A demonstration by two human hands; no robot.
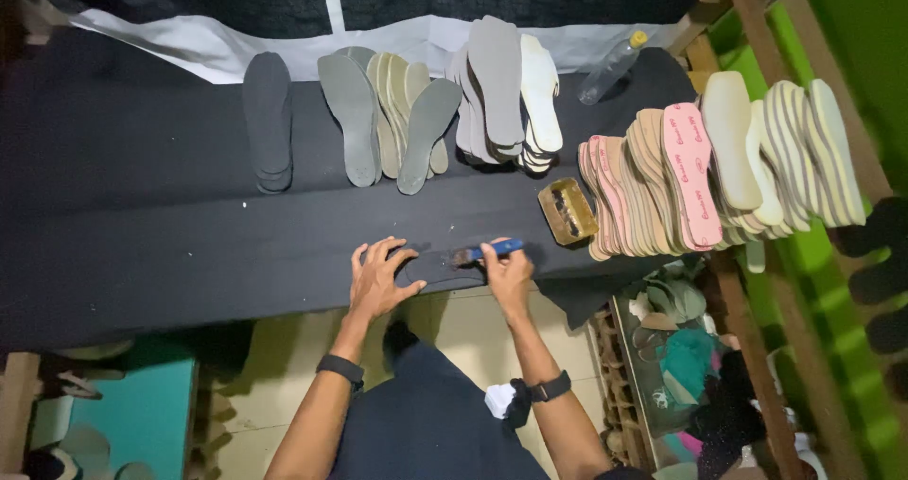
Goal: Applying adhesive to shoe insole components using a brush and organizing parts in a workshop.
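— Left hand? Spread flat, fingers wide, pressing down on the dark insole at lower centre of the frame; nothing gripped, only pinned.

— Right hand? Closed round a blue-handled brush; bristle end pointing left, resting on the right part of the insole.

— Lie of the insole? Flat on the black work table, at its near edge; long axis running left to right across the frame; caught between the two hands, left hand over its left end, right hand just beside its right end; hard to make out against the black cloth, so outline only partly readable.

— Nearer hand? Both touching or almost; left on top, brush tip meeting from the right.

— Packages, labels? Open yellowish tin right of centre, just up and right of the brush, dark contents inside; clear plastic bottle with yellow cap lying tilted at upper right; pink insoles with small printed marks in the fanned stack at right.

— Elsewhere? Grey insoles and a single dark stack along the top; white and grey stack at upper centre; cream soles at far right.
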